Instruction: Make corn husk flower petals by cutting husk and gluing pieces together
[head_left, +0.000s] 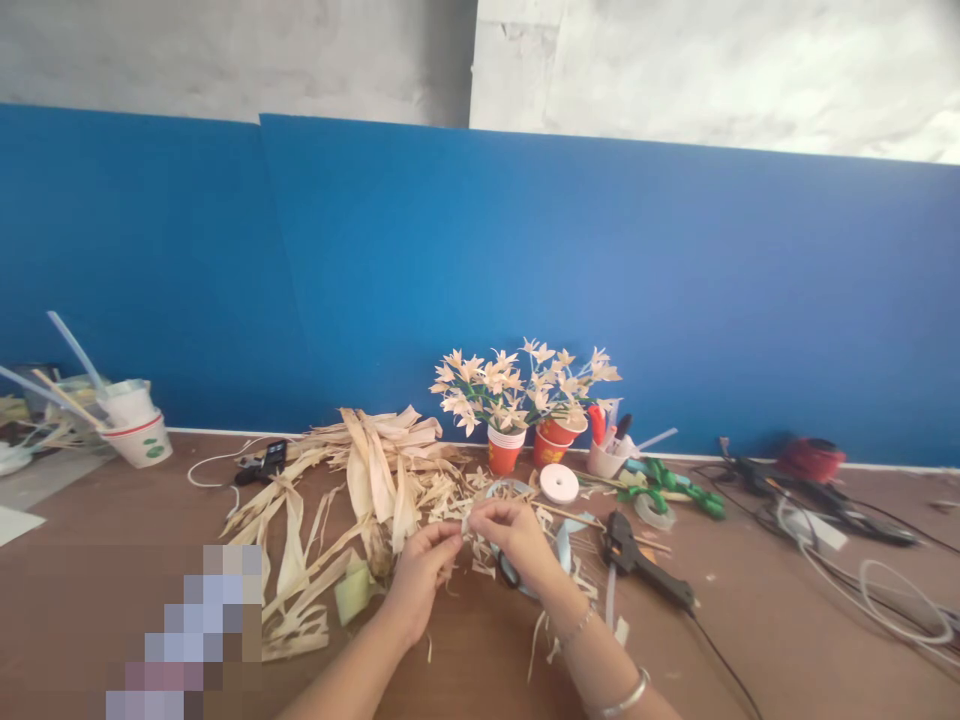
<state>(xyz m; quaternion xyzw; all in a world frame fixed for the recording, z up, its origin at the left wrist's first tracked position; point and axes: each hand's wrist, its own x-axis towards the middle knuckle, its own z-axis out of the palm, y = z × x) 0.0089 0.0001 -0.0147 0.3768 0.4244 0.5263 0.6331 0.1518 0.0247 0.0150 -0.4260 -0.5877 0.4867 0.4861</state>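
At the far left of the brown worktop [480, 690], a white paper cup with a red rim [146, 443] holds another pale container and leans beside long straws. Below it, a pixelated patch hides part of the surface. Next comes a small black device [271, 458] with a white cable, then a loose heap of dried corn husks [379, 470], its strips trailing toward the near edge.

The left hand [424, 572] is just right of the husks, its thumb and index finger pressed together. A small pale piece [466, 522] lies between the two hands, at the fingertips; it is too small to identify. The right hand [514, 538] pinches it between thumb and fingers; whether the left fingers grip it too, I cannot tell.

Behind the hands, sprays of pale star-shaped flowers [499, 385] stand in orange paper cups [503, 452] against a blue panel [480, 250]. A white roll [559, 484] rests in front of the cups. Husk scraps lie around the right forearm. Further right are a cup of tools [604, 459], a bundle of green material [671, 486], a clear tape roll [655, 512] and a black glue gun [645, 565]. Tangled cables [847, 575] and a red object [811, 459] lie at the far right.
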